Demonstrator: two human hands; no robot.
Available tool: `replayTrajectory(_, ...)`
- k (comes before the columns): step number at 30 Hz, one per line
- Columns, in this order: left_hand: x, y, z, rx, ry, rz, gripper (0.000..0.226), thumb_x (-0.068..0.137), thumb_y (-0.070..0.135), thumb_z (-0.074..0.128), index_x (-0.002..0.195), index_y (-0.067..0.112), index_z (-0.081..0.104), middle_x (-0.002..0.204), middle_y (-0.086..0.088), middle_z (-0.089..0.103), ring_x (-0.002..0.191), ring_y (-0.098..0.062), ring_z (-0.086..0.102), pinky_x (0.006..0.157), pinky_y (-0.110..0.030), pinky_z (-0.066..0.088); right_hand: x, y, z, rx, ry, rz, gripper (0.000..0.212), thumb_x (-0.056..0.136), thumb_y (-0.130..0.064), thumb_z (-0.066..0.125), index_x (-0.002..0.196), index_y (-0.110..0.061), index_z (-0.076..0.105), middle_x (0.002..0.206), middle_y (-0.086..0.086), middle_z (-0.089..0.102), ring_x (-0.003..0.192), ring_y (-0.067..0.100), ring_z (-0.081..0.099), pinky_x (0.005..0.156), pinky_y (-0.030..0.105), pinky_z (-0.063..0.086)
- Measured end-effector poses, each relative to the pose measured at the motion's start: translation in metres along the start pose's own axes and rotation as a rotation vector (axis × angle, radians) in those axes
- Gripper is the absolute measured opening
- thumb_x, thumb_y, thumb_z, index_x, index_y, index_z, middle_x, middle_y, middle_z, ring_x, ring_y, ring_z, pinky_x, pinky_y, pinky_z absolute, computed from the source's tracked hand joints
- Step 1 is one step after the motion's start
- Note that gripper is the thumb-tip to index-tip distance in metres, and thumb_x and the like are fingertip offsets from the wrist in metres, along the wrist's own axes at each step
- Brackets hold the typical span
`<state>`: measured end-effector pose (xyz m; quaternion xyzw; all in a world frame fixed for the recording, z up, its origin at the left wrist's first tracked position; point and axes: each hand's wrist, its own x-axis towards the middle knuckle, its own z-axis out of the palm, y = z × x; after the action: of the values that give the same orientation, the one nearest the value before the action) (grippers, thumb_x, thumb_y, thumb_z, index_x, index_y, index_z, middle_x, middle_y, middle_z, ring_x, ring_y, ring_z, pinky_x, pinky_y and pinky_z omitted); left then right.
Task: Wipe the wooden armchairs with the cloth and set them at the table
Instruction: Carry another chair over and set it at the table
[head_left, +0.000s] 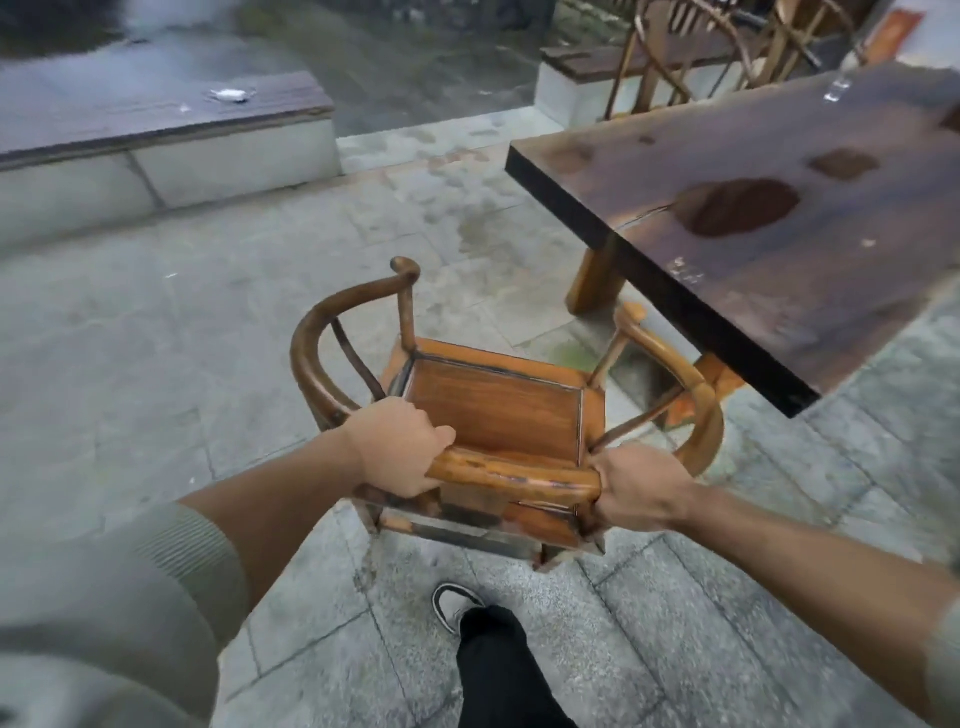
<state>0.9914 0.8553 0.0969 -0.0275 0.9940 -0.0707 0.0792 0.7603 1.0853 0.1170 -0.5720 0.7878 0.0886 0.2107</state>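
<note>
Fingers (441, 435) of both hands clamped on armchair (498, 410) top rail — table (675, 291) ahead-right, nearer right hand (636, 488), left hand (400, 447) farther.

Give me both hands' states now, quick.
Left hand: closed on the armchair back rail.
Right hand: closed on the same rail.

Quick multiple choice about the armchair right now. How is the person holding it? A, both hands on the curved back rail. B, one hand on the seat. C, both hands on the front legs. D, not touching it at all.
A: the left hand and the right hand each wrap the curved back rail of the armchair, one at either end, beside the table.
</note>
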Motion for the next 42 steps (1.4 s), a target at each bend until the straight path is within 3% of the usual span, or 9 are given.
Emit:
replayTrajectory(6, 0.019, -0.111, 0.016, 0.051, -0.026, 0.164, 0.046, 0.084, 0.067, 0.039, 0.098, 0.025, 0.051, 0.078, 0.001, 0.066, 0.07, -0.022, 0.066, 0.068, -0.034, 0.057, 0.041, -0.062, -0.002, 0.145, 0.035, 0.097, 0.021, 0.083, -0.041, 0.049, 0.087, -0.025, 0.062, 0.071, -0.005, 0.067, 0.064, 0.016, 0.068, 0.062, 0.034, 0.062)
replayTrajectory(14, 0.067, -0.256, 0.041, 0.104, -0.004, 0.279, 0.05, 0.08, 0.07, 0.041, 0.1, 0.024, 0.047, 0.077, -0.001, 0.064, 0.068, -0.027, 0.064, 0.062, -0.035, 0.054, 0.145, -0.111, -0.028, 0.157, 0.124, 0.225, 0.023, 0.067, -0.048, 0.049, 0.07, -0.025, 0.054, 0.06, -0.007, 0.056, 0.052, 0.014, 0.056, 0.052, 0.028, 0.05)
replayTrajectory(18, 0.095, -0.294, 0.035, 0.07, -0.002, 0.396, 0.047, 0.079, 0.073, 0.034, 0.09, 0.027, 0.036, 0.075, 0.0, 0.064, 0.067, -0.025, 0.063, 0.064, -0.037, 0.056, 0.167, -0.126, -0.048, 0.212, 0.161, 0.31, 0.036, 0.061, -0.059, 0.038, 0.066, -0.027, 0.054, 0.055, -0.01, 0.055, 0.05, 0.009, 0.055, 0.051, 0.026, 0.05)
replayTrajectory(21, 0.114, -0.316, 0.028, 0.068, 0.023, 0.447, 0.052, 0.077, 0.074, 0.035, 0.092, 0.025, 0.044, 0.071, 0.0, 0.062, 0.063, -0.024, 0.062, 0.057, -0.033, 0.052, 0.181, -0.134, -0.066, 0.225, 0.162, 0.417, 0.029, 0.069, -0.055, 0.045, 0.069, -0.029, 0.057, 0.06, -0.01, 0.06, 0.054, 0.009, 0.059, 0.054, 0.029, 0.057)
replayTrajectory(24, 0.124, -0.335, 0.031, 0.138, 0.083, 0.523, 0.047, 0.081, 0.07, 0.042, 0.093, 0.024, 0.044, 0.071, 0.0, 0.062, 0.062, -0.024, 0.062, 0.051, -0.03, 0.041, 0.195, -0.149, -0.072, 0.211, 0.166, 0.507, 0.032, 0.072, -0.058, 0.046, 0.07, -0.029, 0.058, 0.06, -0.01, 0.061, 0.053, 0.006, 0.058, 0.051, 0.025, 0.054)
replayTrajectory(30, 0.123, -0.381, 0.046, 0.152, 0.11, 0.68, 0.045, 0.081, 0.068, 0.043, 0.088, 0.025, 0.035, 0.064, 0.004, 0.052, 0.053, -0.023, 0.05, 0.047, -0.03, 0.031, 0.227, -0.203, -0.077, 0.232, 0.165, 0.712, 0.018, 0.068, -0.047, 0.059, 0.072, -0.029, 0.058, 0.064, -0.013, 0.061, 0.059, 0.004, 0.058, 0.061, 0.026, 0.057)
replayTrajectory(36, 0.124, -0.389, 0.046, 0.135, 0.163, 0.8, 0.045, 0.087, 0.064, 0.047, 0.09, 0.021, 0.036, 0.066, 0.001, 0.057, 0.057, -0.025, 0.056, 0.051, -0.033, 0.029, 0.235, -0.225, -0.088, 0.232, 0.105, 0.835, 0.021, 0.07, -0.049, 0.059, 0.084, -0.034, 0.065, 0.069, -0.015, 0.063, 0.066, 0.006, 0.061, 0.066, 0.027, 0.058)
replayTrajectory(40, 0.132, -0.404, 0.047, 0.169, 0.164, 0.844, 0.046, 0.087, 0.064, 0.047, 0.088, 0.021, 0.03, 0.057, 0.005, 0.041, 0.051, -0.024, 0.045, 0.05, -0.032, 0.025, 0.245, -0.23, -0.091, 0.215, 0.137, 0.851, 0.019, 0.07, -0.049, 0.06, 0.081, -0.034, 0.063, 0.065, -0.014, 0.06, 0.064, 0.006, 0.059, 0.063, 0.026, 0.054)
replayTrajectory(42, 0.139, -0.419, 0.044, 0.178, 0.155, 0.859, 0.046, 0.087, 0.064, 0.047, 0.087, 0.021, 0.03, 0.058, 0.004, 0.044, 0.051, -0.025, 0.047, 0.05, -0.032, 0.027, 0.254, -0.234, -0.096, 0.223, 0.153, 0.854, 0.02, 0.069, -0.049, 0.059, 0.078, -0.032, 0.062, 0.064, -0.014, 0.06, 0.063, 0.007, 0.059, 0.061, 0.026, 0.054)
